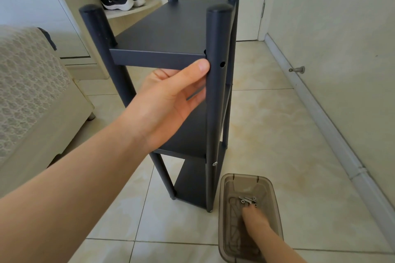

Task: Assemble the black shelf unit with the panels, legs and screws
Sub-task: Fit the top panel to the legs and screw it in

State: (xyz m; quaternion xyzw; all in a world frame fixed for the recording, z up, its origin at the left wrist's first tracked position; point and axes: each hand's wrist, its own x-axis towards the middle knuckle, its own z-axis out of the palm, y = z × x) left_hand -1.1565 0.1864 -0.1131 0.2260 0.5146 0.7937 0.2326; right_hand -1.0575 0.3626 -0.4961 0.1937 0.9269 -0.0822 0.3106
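Blur hides whether right hand (255, 219) holds screws (248, 200).

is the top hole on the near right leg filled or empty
Empty: the hole shows dark, with no screw head in it.

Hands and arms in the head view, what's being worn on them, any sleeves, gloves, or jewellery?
Nothing worn that shows. The left hand and forearm are bare: no sleeve, glove, watch or ring. The right hand is blurred, but its wrist and forearm show no sleeve or glove either.
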